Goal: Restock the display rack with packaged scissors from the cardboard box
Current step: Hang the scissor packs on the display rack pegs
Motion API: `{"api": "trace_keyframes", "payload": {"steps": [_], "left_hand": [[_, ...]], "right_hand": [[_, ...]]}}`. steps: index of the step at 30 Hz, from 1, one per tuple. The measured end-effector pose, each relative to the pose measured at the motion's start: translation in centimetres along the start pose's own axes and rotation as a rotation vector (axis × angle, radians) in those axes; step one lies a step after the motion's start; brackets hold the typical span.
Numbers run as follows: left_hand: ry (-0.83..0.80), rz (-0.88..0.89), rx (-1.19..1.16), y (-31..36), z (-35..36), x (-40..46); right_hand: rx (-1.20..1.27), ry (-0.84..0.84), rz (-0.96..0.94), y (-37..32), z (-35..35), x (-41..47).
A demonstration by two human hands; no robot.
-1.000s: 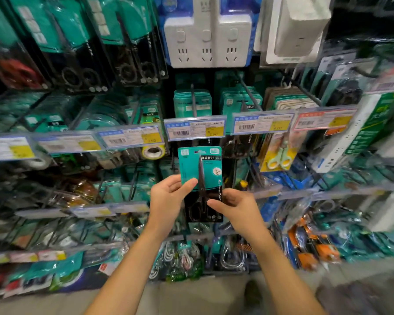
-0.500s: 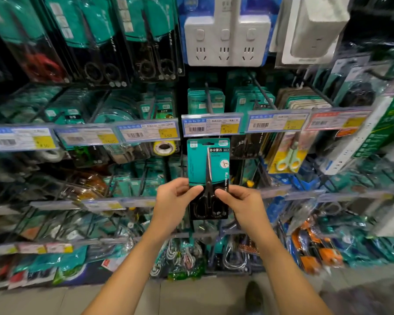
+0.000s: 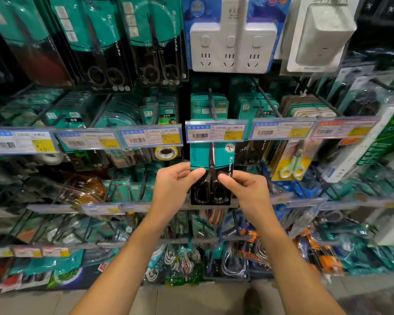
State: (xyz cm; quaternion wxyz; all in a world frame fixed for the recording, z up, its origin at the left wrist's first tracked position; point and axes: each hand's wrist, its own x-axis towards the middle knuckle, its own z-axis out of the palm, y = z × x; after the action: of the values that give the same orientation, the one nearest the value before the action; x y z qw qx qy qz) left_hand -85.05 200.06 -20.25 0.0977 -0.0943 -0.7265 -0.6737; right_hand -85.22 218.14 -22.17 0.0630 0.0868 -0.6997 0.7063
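Head view. Held upright in front of the rack (image 3: 55,208): a flat scissors pack (image 3: 210,173), teal card above, black card below, glossy clear blister over black scissors with looped handles at the bottom and blades pointing up. Top edge of the pack tucked behind the price tag (image 3: 215,131), a clear plastic strip with white paper, a barcode and a yellow patch. Pinched on its left edge by the left hand (image 3: 174,189), thumb across the front just beside the scissors' pivot, fingers curled behind. Pinched on its right edge by the right hand (image 3: 248,192), thumb tip touching the card near the pivot, fingers folded behind. Both hands below the price tag, pack between them.

Directly above the price tag: a thin metal hook (image 3: 212,103) carrying a stack of matching teal packs (image 3: 208,108). Further above: a white, smooth plastic power strip (image 3: 233,48) with three round buttons. Right of the price tag: small scissors (image 3: 292,167) with pale green and yellow handles on a bright card. Left of it: a roll of tape (image 3: 166,153).

Compared with half a second ago: pack raised, top now hidden behind the price tag rather than just below it; both grips unchanged.
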Motion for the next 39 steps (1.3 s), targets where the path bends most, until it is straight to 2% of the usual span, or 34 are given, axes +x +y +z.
{"api": "trace_keyframes", "payload": {"steps": [5,14,19,26,30,39], "left_hand": [[0.009,0.001,-0.032,-0.2,0.2,0.7],[0.024,0.061,0.048,-1.0,0.0,1.5],[0.027,0.0,0.031,-1.4,0.1,2.4],[0.114,-0.203,-0.02,-2.7,0.6,4.5],[0.202,-0.225,0.009,-3.8,0.9,6.0],[0.259,-0.244,0.043,-4.1,1.6,7.2]], "right_hand": [[-0.017,0.026,0.012,0.5,0.0,0.8],[-0.042,-0.015,-0.009,1.3,-0.3,2.0],[-0.024,0.009,0.014,1.4,-0.2,2.6],[0.001,0.041,-0.005,1.4,0.0,4.0],[0.024,0.041,-0.006,1.9,0.0,5.2],[0.016,0.031,0.063,3.3,-0.1,7.3]]}}
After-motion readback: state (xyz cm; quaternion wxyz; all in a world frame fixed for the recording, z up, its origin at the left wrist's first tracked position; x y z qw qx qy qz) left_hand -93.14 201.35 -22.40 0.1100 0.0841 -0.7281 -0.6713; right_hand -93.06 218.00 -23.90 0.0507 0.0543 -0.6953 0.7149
